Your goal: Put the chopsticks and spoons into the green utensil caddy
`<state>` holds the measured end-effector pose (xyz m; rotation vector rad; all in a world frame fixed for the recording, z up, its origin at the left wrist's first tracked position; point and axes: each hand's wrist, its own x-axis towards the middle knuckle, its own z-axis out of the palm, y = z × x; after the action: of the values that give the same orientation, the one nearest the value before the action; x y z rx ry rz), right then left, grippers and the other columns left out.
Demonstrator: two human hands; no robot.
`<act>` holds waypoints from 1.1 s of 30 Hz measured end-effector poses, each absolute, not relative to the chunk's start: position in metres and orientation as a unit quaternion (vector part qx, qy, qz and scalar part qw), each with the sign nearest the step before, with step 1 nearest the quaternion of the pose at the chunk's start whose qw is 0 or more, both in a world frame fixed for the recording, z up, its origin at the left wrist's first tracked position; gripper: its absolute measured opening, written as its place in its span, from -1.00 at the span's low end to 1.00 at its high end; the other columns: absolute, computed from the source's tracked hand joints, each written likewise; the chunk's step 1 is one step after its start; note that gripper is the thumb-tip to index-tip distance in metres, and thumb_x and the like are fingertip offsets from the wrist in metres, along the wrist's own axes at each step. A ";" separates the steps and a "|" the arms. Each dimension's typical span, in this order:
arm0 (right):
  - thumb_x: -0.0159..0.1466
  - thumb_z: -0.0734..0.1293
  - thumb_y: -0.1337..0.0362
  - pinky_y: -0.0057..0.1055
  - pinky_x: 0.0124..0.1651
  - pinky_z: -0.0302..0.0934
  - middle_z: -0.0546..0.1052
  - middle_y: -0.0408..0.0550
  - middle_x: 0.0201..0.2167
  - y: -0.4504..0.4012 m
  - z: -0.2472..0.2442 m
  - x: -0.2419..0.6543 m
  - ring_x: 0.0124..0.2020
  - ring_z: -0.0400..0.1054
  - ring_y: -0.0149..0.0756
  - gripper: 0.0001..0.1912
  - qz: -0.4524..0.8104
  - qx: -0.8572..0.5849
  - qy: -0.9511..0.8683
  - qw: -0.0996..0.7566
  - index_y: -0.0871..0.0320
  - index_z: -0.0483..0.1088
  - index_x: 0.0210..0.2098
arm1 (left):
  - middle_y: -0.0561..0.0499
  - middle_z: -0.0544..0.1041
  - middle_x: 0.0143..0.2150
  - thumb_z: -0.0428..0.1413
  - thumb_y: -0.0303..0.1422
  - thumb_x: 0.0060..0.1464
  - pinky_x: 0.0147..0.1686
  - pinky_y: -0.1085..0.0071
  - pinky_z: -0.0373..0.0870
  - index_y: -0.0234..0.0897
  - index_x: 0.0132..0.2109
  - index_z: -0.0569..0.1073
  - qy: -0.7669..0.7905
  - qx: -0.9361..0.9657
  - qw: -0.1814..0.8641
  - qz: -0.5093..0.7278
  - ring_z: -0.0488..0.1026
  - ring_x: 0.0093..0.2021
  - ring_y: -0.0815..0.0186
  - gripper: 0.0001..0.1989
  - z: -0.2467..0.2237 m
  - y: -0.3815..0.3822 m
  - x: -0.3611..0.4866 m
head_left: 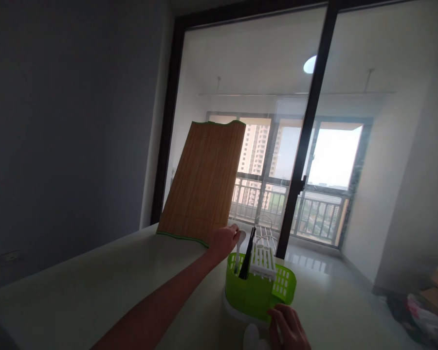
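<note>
My left hand point(224, 240) is closed at the top of a white spoon point(240, 248), which stands upright in the left part of a green cutlery basket point(250, 294). Beside the spoon, a dark, slender utensil point(246, 257) leans in the same basket. A white slotted rack piece point(263, 257) sits across the basket's middle. My right hand point(290, 328) is low at the basket's front right, its fingers bent and slightly apart, with the fingertips at the basket wall. Nothing shows between them. White, rounded spoon-like pieces point(251, 335) lie just left of that hand, cut off by the frame's lower edge.
All this is on a white table point(113, 282). Behind my left hand, a bamboo mat point(204, 180) with green edging stands tilted upright. Beyond the table is a dark-framed glass sliding door point(308, 126). Boxes and bags point(430, 306) are heaped on the floor at far right.
</note>
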<state>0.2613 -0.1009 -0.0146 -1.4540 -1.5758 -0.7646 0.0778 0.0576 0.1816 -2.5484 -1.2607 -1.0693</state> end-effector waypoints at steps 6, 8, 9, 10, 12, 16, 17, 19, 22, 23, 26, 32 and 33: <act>0.28 0.16 0.36 -0.37 -0.20 0.29 0.46 -0.08 -0.25 -0.100 -0.013 0.260 -0.22 0.36 -0.28 -0.82 -0.307 -0.584 -0.623 0.421 0.01 0.34 -0.19 | 0.01 0.59 -0.33 -0.08 -0.23 0.20 -0.37 0.43 0.22 -0.21 -0.22 0.45 -0.439 -0.844 0.020 -0.309 0.51 -0.30 0.25 -0.75 0.142 0.068 0.085; 0.29 0.15 0.33 -0.36 -0.19 0.29 0.46 -0.08 -0.25 -0.100 -0.014 0.259 -0.21 0.36 -0.27 -0.82 -0.304 -0.587 -0.621 0.421 0.01 0.34 -0.19 | 0.03 0.59 -0.34 -0.06 -0.24 0.18 -0.37 0.43 0.23 -0.19 -0.19 0.44 -0.445 -0.844 0.009 -0.300 0.52 -0.29 0.26 -0.77 0.134 0.071 0.086; 0.29 0.15 0.32 -0.36 -0.19 0.30 0.46 -0.08 -0.25 -0.100 -0.014 0.259 -0.21 0.36 -0.27 -0.82 -0.303 -0.589 -0.620 0.420 0.01 0.34 -0.19 | 0.03 0.59 -0.33 -0.06 -0.25 0.18 -0.37 0.43 0.23 -0.19 -0.18 0.44 -0.448 -0.843 0.004 -0.298 0.52 -0.29 0.26 -0.78 0.132 0.072 0.086; 0.30 0.15 0.32 -0.36 -0.20 0.30 0.46 -0.08 -0.25 -0.100 -0.015 0.259 -0.21 0.36 -0.27 -0.82 -0.303 -0.591 -0.620 0.418 0.01 0.34 -0.19 | 0.03 0.59 -0.33 -0.05 -0.26 0.18 -0.37 0.44 0.23 -0.19 -0.17 0.44 -0.451 -0.842 0.000 -0.296 0.52 -0.28 0.26 -0.79 0.130 0.073 0.086; 0.30 0.14 0.32 -0.36 -0.20 0.31 0.45 -0.08 -0.25 -0.099 -0.016 0.260 -0.22 0.36 -0.28 -0.81 -0.302 -0.594 -0.620 0.413 0.00 0.34 -0.19 | 0.03 0.60 -0.32 -0.05 -0.29 0.17 -0.36 0.44 0.24 -0.19 -0.16 0.44 -0.455 -0.839 -0.009 -0.298 0.52 -0.27 0.26 -0.79 0.128 0.075 0.086; 0.29 0.15 0.33 -0.39 -0.24 0.33 0.45 -0.07 -0.25 -0.099 -0.016 0.264 -0.23 0.37 -0.30 -0.82 -0.322 -0.585 -0.633 0.391 0.02 0.34 -0.18 | 0.05 0.60 -0.32 -0.02 -0.31 0.15 -0.33 0.43 0.27 -0.16 -0.04 0.42 -0.444 -0.838 -0.027 -0.315 0.52 -0.23 0.25 -0.75 0.129 0.075 0.084; 0.28 0.16 0.33 -0.41 -0.25 0.34 0.45 -0.07 -0.25 -0.100 -0.015 0.266 -0.24 0.38 -0.31 -0.82 -0.330 -0.578 -0.640 0.383 0.03 0.34 -0.18 | 0.06 0.59 -0.30 -0.01 -0.31 0.14 -0.31 0.43 0.28 -0.15 0.01 0.39 -0.439 -0.838 -0.030 -0.323 0.52 -0.21 0.26 -0.72 0.130 0.074 0.082; 0.26 0.19 0.34 -0.44 -0.26 0.35 0.45 -0.07 -0.25 -0.102 -0.012 0.267 -0.24 0.38 -0.32 -0.81 -0.338 -0.571 -0.651 0.370 0.04 0.34 -0.16 | 0.06 0.58 -0.21 -0.01 -0.34 0.14 -0.28 0.44 0.29 -0.14 0.09 0.33 -0.433 -0.834 -0.032 -0.340 0.50 -0.16 0.28 -0.64 0.131 0.070 0.076; 0.26 0.19 0.35 -0.42 -0.24 0.35 0.45 -0.07 -0.23 -0.107 -0.005 0.265 -0.22 0.38 -0.32 -0.81 -0.319 -0.589 -0.644 0.368 0.04 0.33 -0.15 | 0.07 0.54 -0.15 -0.07 -0.36 0.16 -0.29 0.46 0.28 -0.15 0.07 0.31 -0.425 -0.805 -0.044 -0.412 0.48 -0.25 0.35 -0.68 0.127 0.058 0.063; 0.27 0.18 0.35 -0.41 -0.24 0.35 0.45 -0.07 -0.22 -0.108 -0.002 0.263 -0.21 0.38 -0.31 -0.81 -0.308 -0.596 -0.643 0.370 0.04 0.33 -0.14 | 0.09 0.54 -0.19 -0.08 -0.35 0.16 -0.32 0.46 0.27 -0.15 0.02 0.33 -0.420 -0.793 -0.056 -0.437 0.46 -0.32 0.38 -0.72 0.123 0.052 0.059; 0.27 0.18 0.36 -0.39 -0.22 0.34 0.44 -0.07 -0.21 -0.112 0.003 0.256 -0.20 0.38 -0.31 -0.79 -0.276 -0.611 -0.639 0.377 0.03 0.33 -0.14 | 0.14 0.51 -0.38 -0.07 -0.29 0.16 -0.41 0.49 0.22 -0.17 -0.15 0.38 -0.403 -0.793 -0.124 -0.439 0.39 -0.48 0.41 -0.82 0.101 0.027 0.051; 0.26 0.18 0.36 -0.37 -0.18 0.33 0.43 -0.08 -0.19 -0.115 0.003 0.252 -0.17 0.37 -0.30 -0.78 -0.247 -0.622 -0.640 0.378 0.01 0.33 -0.13 | 0.10 0.56 -0.41 0.00 -0.32 0.07 -0.40 0.47 0.23 -0.16 -0.26 0.48 -0.380 -0.862 -0.205 -0.266 0.46 -0.40 0.35 -0.83 0.036 -0.014 0.062; 0.26 0.18 0.36 -0.37 -0.19 0.33 0.44 -0.08 -0.19 -0.115 0.003 0.253 -0.18 0.37 -0.30 -0.78 -0.247 -0.622 -0.640 0.378 0.01 0.33 -0.13 | 0.08 0.57 -0.39 0.02 -0.30 0.05 -0.37 0.46 0.25 -0.15 -0.24 0.50 -0.384 -0.867 -0.209 -0.241 0.48 -0.36 0.32 -0.82 0.027 -0.016 0.066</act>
<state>0.2528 -0.1146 0.0025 -1.5892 -1.6361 -0.6318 0.0660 -0.0160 0.0273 -3.1563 -1.3992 -0.8772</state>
